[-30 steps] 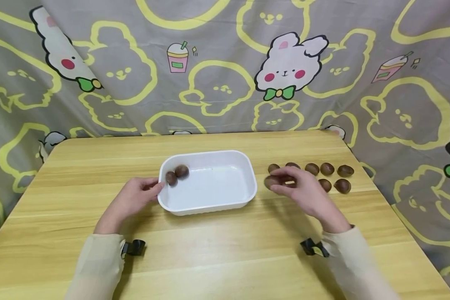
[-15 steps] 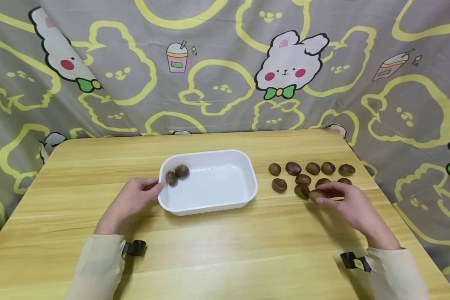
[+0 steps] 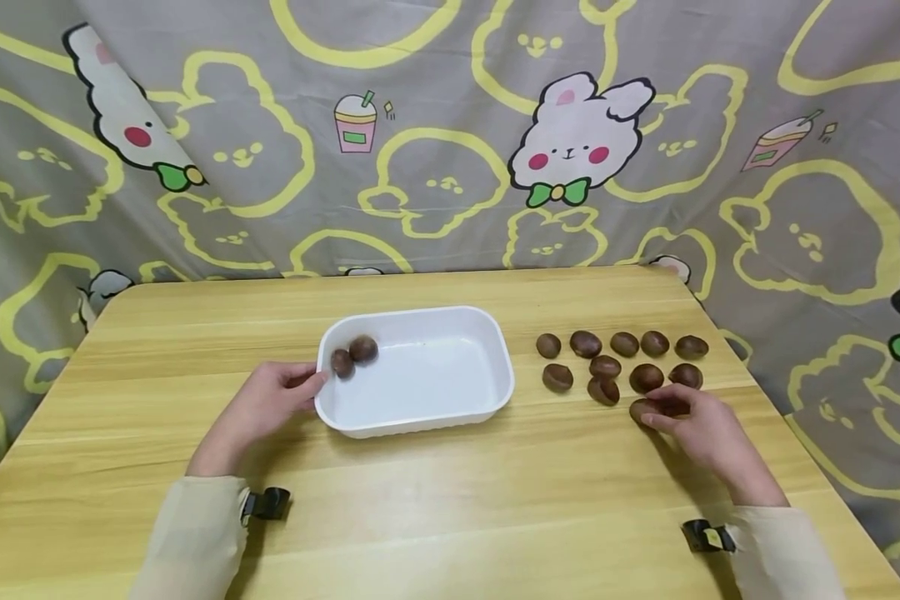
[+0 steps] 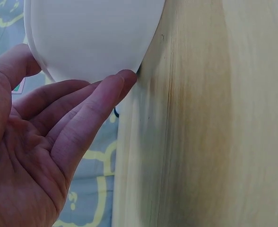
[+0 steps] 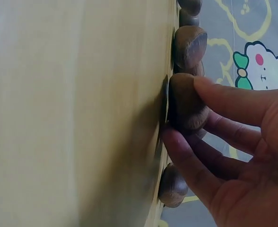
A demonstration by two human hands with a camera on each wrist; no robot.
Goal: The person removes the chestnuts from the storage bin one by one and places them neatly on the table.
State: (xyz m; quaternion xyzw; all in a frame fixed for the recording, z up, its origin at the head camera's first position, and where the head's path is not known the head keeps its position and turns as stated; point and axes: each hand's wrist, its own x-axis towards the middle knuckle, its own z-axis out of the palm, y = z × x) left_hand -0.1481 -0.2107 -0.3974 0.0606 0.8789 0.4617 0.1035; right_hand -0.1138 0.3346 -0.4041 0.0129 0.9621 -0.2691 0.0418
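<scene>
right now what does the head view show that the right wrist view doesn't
Only the head view shows the white tray with two chestnuts in its left end, the left hand touching the tray's left rim, and the bunny curtain spread across the back. Only the right wrist view shows up close how the fingers pinch the chestnut against the table. Both show the right hand on that chestnut, with loose chestnuts beside it on the wood.
</scene>
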